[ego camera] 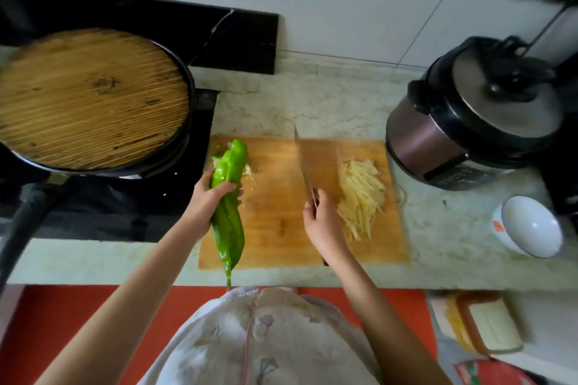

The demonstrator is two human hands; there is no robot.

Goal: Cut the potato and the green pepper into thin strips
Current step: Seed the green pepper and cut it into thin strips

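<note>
Left hand (206, 200) grasps the green pepper (230, 197) at the cutting board's (275, 212) nine o'clock edge; right hand (322, 219) grips the knife (305, 162) mid-board, potato strips (361, 194) piled at three o'clock.

- Knife (305, 166) handle mostly hidden in R hand (322, 222); dark butt end just shows at near edge of cutting board (281, 228).
- L hand (205, 201) fingers cover mid part of green pepper (230, 222).
- Pale scraps (250, 168) at board's far-L corner partly behind pepper, kind unclear.
- Pan (191, 94) L of board: cut by frame edge, wooden lid (90, 97) blurred.
- Cooker (469, 122) R of board: panel (453, 177) too small to read.
- Bowl (531, 225) R of board: orange mark (498, 226) unreadable.
- Boxes (478, 325) near-R of board: blurred.
</note>
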